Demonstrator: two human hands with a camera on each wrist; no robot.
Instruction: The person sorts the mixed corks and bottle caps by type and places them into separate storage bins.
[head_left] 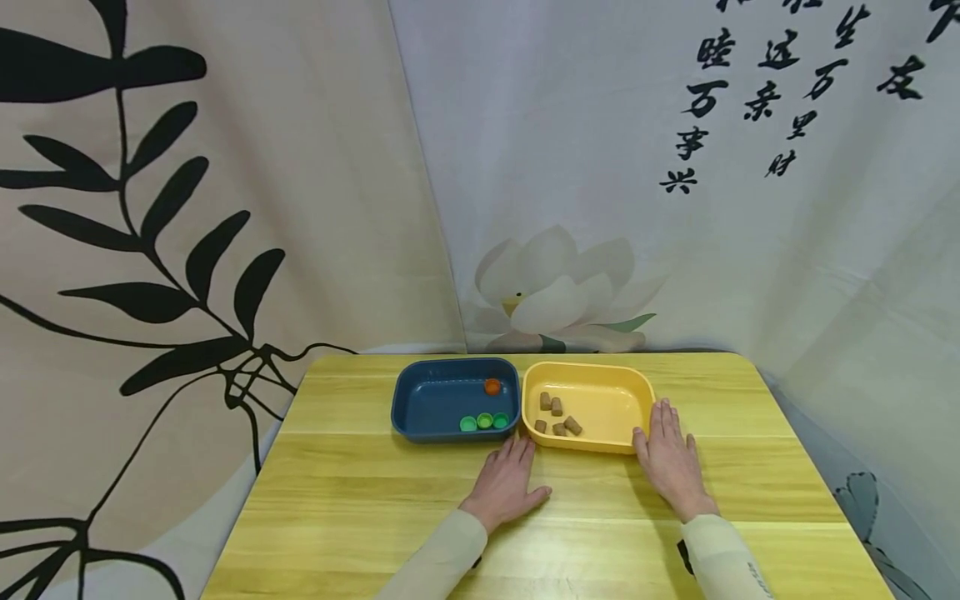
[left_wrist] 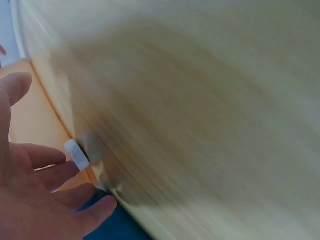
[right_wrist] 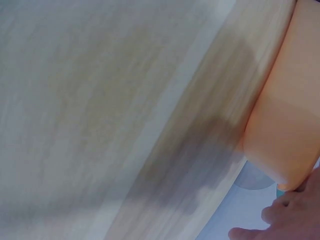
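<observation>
My left hand (head_left: 507, 485) lies with its fingers extended at the front edges of the two trays, where they meet. By its fingertips in the left wrist view is a small whitish piece (left_wrist: 77, 154); what it is and whether the fingers touch it I cannot tell. At the right end of the yellow tray (head_left: 609, 377), my right hand (head_left: 672, 467) rests with straight fingers along the rim and the thumb by the front corner. Inside that tray are several small brown blocks (head_left: 572, 425). An orange round piece (head_left: 492, 387) and three green round pieces (head_left: 484, 421) lie in the dark blue tray (head_left: 420, 375).
Both trays stand side by side near the back of a wooden table (head_left: 337, 508). Behind the table hangs a pale curtain (head_left: 337, 167) printed with dark leaves, a flower and writing.
</observation>
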